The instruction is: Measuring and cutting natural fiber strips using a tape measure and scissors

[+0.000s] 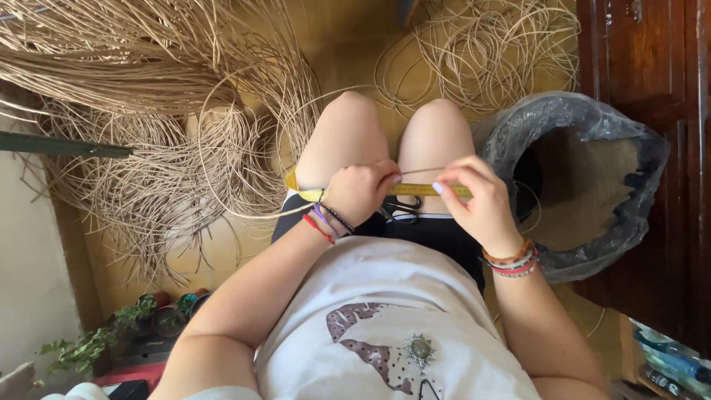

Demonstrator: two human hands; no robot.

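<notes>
We look down on our lap, seated with bare knees over a yellow floor point(348, 52). Our left hand point(361, 191) is clenched, its grip pinching a thin reed point(422, 171) between thumb and forefinger together with a yellow tape point(415, 190). Our right hand point(478, 196) pinches the other end of the same reed and tape, fingers curled and closed on them. The tape runs level across both thighs, from the left hip to the right hand, and the reed lies just above it between the two hands. Black scissors point(400, 211) rest on our lap just under the tape, partly hidden by the hands. A big loose bundle of reeds point(148, 111) spreads on the floor at our left, and a smaller coil point(496, 52) lies beyond the knees. At our right stands a bin point(585, 178) lined with a dark plastic bag, near the right hand but apart from it.
</notes>
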